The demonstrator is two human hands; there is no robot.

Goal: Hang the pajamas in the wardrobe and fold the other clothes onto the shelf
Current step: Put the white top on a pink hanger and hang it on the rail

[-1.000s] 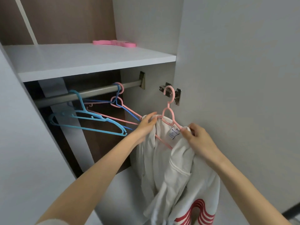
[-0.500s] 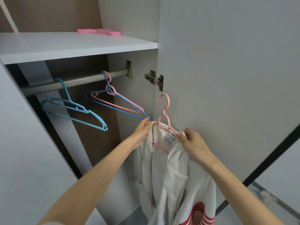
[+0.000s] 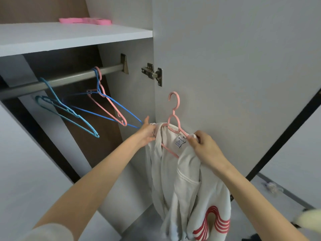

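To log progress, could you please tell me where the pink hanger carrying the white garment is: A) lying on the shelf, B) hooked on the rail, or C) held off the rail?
C: the pink hanger is clear of the rail, the left hand and right hand gripping the white garment.

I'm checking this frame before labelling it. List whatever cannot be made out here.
Head view only.
- Label in the white garment: print too small to read.
- Pink item on the shelf: nearly edge-on, far back; kind unclear.
- Pale object at the right edge: blurred, cut off.
- Pink hanger: one arm hidden under cloth and the right hand.
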